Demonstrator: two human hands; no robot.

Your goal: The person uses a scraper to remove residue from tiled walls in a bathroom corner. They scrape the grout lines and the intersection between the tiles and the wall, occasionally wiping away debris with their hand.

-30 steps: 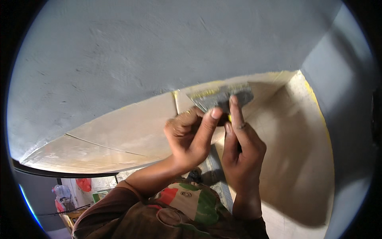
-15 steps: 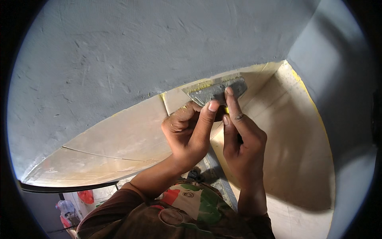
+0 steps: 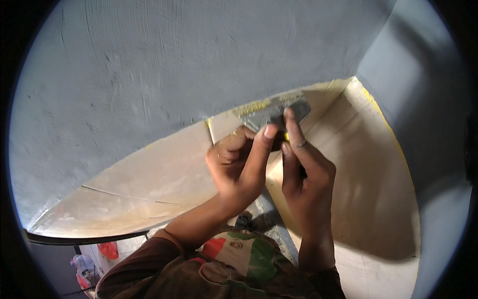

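Observation:
A flat scraper with a wide grey blade is held up between my two hands, its far edge at the seam where the grey wall meets the cream tiles. Yellow paste coats that edge. My left hand grips the scraper from the left, thumb pressed on its near side and the other fingers curled behind. With index finger stretched over the blade and thumb bent below, my right hand holds it from the right. A small yellow piece shows between the hands; the scraper's handle is mostly hidden.
Grey plastered wall rises ahead and meets another wall at the right corner. Cream tiles run along below, with a yellow line at the right edge. A clear plastic bottle stands at lower left by a red item.
The view has shifted slightly, so the wall seam sits a little further right. Both hands keep the same hold on the scraper, with hardly any movement along the seam.

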